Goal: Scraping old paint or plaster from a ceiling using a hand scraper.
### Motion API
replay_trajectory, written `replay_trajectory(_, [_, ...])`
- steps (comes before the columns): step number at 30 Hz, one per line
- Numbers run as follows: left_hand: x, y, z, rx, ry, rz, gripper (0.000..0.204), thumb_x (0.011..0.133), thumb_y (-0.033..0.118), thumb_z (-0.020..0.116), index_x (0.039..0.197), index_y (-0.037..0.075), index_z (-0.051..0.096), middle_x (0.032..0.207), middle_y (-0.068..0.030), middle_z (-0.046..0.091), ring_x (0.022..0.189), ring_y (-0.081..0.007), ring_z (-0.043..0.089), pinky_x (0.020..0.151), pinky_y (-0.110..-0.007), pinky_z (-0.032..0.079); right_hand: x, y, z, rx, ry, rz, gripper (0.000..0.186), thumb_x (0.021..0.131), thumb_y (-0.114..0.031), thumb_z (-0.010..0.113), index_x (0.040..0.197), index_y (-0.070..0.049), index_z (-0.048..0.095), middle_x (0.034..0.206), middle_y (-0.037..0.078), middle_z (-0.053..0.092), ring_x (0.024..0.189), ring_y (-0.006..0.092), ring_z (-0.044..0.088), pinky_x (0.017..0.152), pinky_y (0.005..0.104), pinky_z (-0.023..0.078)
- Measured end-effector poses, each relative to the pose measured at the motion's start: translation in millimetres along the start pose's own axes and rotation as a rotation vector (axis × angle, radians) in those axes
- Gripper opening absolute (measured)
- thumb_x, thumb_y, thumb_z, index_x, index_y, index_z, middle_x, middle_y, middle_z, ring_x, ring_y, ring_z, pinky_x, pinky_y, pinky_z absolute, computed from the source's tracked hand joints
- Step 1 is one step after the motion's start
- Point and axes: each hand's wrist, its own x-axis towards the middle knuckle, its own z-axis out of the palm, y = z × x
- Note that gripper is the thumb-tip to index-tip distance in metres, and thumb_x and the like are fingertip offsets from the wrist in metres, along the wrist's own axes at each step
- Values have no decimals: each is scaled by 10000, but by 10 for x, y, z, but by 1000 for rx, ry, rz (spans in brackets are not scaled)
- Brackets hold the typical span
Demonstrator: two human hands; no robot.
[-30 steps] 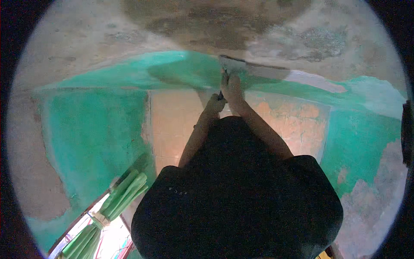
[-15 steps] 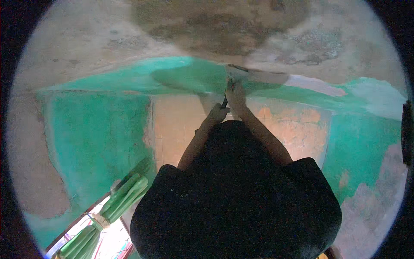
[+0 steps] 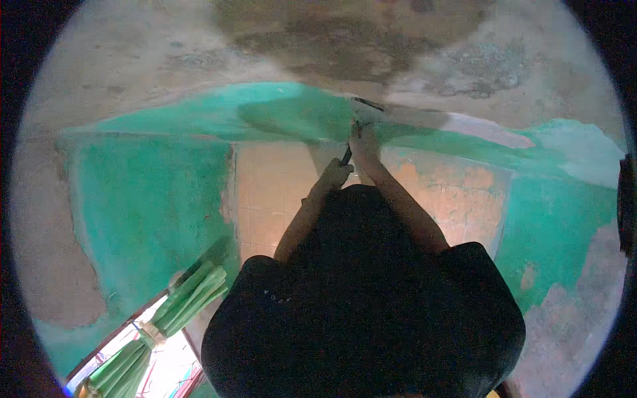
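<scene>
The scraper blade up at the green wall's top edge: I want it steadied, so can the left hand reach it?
Probably yes. The left hand already grips the handle just below the right hand, and nothing blocks the scraper blade.

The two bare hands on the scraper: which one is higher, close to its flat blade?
The right hand is higher, next to the flat blade at the green painted wall. The left hand grips lower down.

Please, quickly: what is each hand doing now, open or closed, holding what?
Left hand: closed on the dark handle of the scraper.
Right hand: pressed on the scraper blade; grip cannot be told.
</scene>
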Motion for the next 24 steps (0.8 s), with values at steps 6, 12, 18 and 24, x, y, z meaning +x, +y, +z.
replay_trajectory(6, [-7, -189, 38, -118, -21, -48, 321, 638, 277, 570, 638, -31, 479, 534, -67, 451, 482, -159, 454, 425, -338, 345, -99, 215, 15, -283, -180, -173, 323, 806, -167, 457, 1042, 48, 406, 855, 176, 521, 795, 341, 500, 659, 411, 398])
replay_trajectory(12, [-135, 51, 35, 71, 62, -17, 306, 649, 246, 589, 621, -37, 475, 512, -68, 448, 486, -167, 479, 428, -345, 365, -45, -168, -167, -69, -191, 166, 334, 806, -201, 462, 1026, 45, 414, 780, 216, 518, 697, 359, 508, 610, 422, 398])
replay_trajectory(18, [-95, -124, 8, -28, 4, 40, 310, 661, 236, 590, 539, -22, 467, 459, -48, 424, 418, -145, 445, 390, -325, 331, -95, -225, -183, -45, -152, 155, 380, 828, -341, 440, 952, 18, 431, 760, 115, 509, 611, 231, 470, 541, 367, 374])
replay_trajectory(24, [-10, -92, 80, -90, 96, 29, 294, 671, 214, 567, 511, -3, 450, 470, -27, 431, 425, -131, 421, 386, -321, 318, 28, 82, 3, 121, -98, 139, 271, 823, -224, 448, 879, 40, 461, 702, 179, 503, 652, 304, 506, 595, 408, 381])
